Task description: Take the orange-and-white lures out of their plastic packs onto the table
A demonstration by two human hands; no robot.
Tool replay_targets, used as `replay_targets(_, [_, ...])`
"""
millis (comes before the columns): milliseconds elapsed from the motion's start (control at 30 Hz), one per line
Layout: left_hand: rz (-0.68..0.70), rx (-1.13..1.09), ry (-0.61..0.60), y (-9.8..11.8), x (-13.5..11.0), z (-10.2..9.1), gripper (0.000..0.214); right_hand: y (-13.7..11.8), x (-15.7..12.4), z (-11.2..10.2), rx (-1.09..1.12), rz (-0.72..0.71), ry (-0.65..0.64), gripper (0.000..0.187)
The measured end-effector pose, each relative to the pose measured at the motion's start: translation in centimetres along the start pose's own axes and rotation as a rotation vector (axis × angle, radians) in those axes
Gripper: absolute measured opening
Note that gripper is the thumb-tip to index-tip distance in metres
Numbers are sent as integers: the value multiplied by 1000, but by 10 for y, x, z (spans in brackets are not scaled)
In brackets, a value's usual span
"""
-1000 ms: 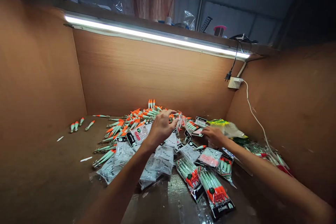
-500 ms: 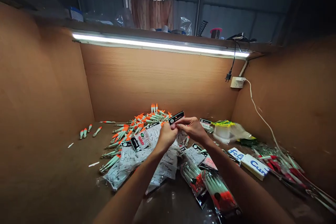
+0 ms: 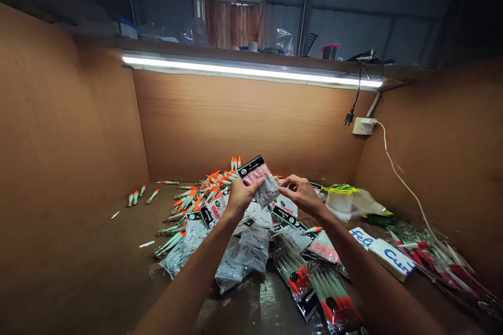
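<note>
A clear lure packet (image 3: pixel 268 187) with a black header card and pink print is raised over the pile, its face turned toward me. My left hand (image 3: pixel 240 198) grips its left side, thumb across the front. At the packet's right edge, the fingertips of my right hand (image 3: pixel 302 193) are pinched together. Beneath both hands lie several more clear packets (image 3: pixel 251 248) with black headers. Behind and left of them is a heap of loose squid lures (image 3: pixel 188 200), pale green with orange tips. Filled lure packs (image 3: pixel 334 293) lie below my right forearm.
White cards with blue handwriting (image 3: pixel 391 257) lie at the right, beside bundled red and pale lures (image 3: pixel 436 261). A clear bag with a yellow top (image 3: pixel 341 201) stands behind. A black plug (image 3: pixel 349 116) dangles near the wall socket (image 3: pixel 363 125). Wooden panels enclose three sides.
The packet has turned from edge-on to face me, rising slightly. My right hand has moved from its header to its right edge. The whole view has shifted slightly.
</note>
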State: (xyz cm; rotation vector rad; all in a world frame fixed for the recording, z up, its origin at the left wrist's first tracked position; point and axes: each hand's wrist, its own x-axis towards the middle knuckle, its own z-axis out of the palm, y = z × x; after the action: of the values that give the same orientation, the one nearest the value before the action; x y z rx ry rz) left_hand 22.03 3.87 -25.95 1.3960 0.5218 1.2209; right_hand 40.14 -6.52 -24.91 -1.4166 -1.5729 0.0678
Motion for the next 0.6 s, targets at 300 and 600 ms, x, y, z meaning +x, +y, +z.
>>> replay_targets(300, [-503, -403, -126, 5, 4, -7, 22, -38, -17, 3, 247, -368, -15, 22])
replay_targets(600, [-362, -347, 59, 1, 5, -8, 22, -36, -19, 12, -4, -371, 47, 11])
